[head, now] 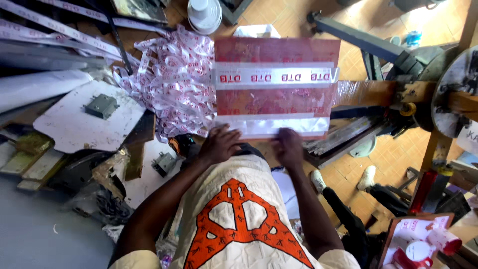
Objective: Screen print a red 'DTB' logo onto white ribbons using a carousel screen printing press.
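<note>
A red rectangular board (276, 50) lies in front of me with two white printed strips (276, 77) laid across it. My left hand (219, 144) presses down on the near white strip (279, 127) at its left end, fingers spread. On the same strip, toward the middle, rests my right hand (289, 144), pressing flat. Neither hand grips anything. The board rests on a clear-wrapped wooden beam (366, 92) that runs to the right.
A heap of white-and-red printed ribbon (169, 84) lies left of the board. A white panel with a metal hinge (102, 105) sits at left. White stacked cups (204, 15) stand at top. A wooden wheel frame (455, 94) stands at right; another person's leg and white shoes (368, 177) are below.
</note>
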